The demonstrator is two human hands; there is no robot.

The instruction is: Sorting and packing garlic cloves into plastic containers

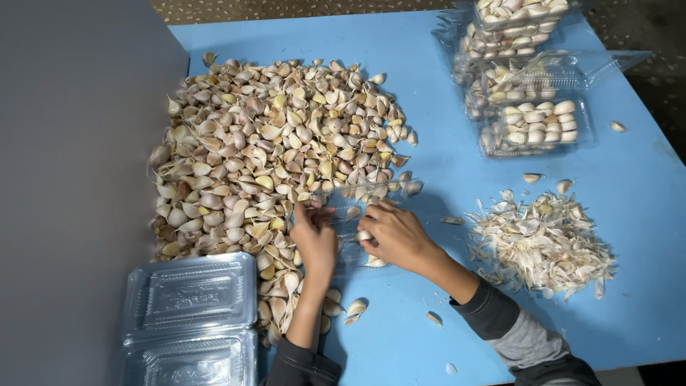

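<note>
A big heap of unpeeled garlic cloves (pixel 279 143) covers the left half of the blue table (pixel 443 86). My left hand (pixel 313 239) rests at the heap's near edge, fingers among the cloves. My right hand (pixel 396 236) is beside it, fingers curled on a pale clove at a clear plastic clamshell box (pixel 361 196) that lies open between the hands. Whether the left hand grips a clove is hidden.
Empty clear clamshell boxes (pixel 189 318) are stacked at the near left. Filled boxes of garlic (pixel 532 125) stand at the far right. A pile of papery garlic skins (pixel 543 243) lies on the right. A grey wall (pixel 71 179) bounds the left side.
</note>
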